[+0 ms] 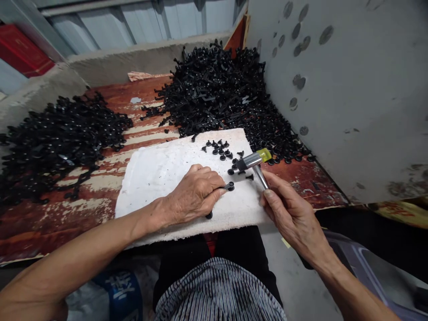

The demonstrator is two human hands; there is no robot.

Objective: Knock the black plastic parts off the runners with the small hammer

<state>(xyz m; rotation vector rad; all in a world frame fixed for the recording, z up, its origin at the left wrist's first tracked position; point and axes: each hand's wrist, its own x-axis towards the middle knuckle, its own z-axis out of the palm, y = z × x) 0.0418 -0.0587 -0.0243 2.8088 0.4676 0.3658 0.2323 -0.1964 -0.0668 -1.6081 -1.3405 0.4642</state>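
Note:
My left hand (200,191) is closed on a small black plastic part (228,186), whose round end sticks out past the fingertips over a white cloth (150,178). In my right hand (287,207) I grip the metal handle of a small mallet (250,160), which has a yellow face on one end and a dark face on the other. The mallet head is held up to the right of the black part, apart from it. Several loose black round-headed pieces (223,151) lie on the cloth beyond my left hand. Another dark round piece (209,215) sits below it.
A large heap of black parts (217,84) fills the back right of the worn red-brown tabletop (120,100). A second heap (60,138) lies at the left. A grey panel (351,102) stands along the right side, and a low concrete ledge (110,67) runs behind.

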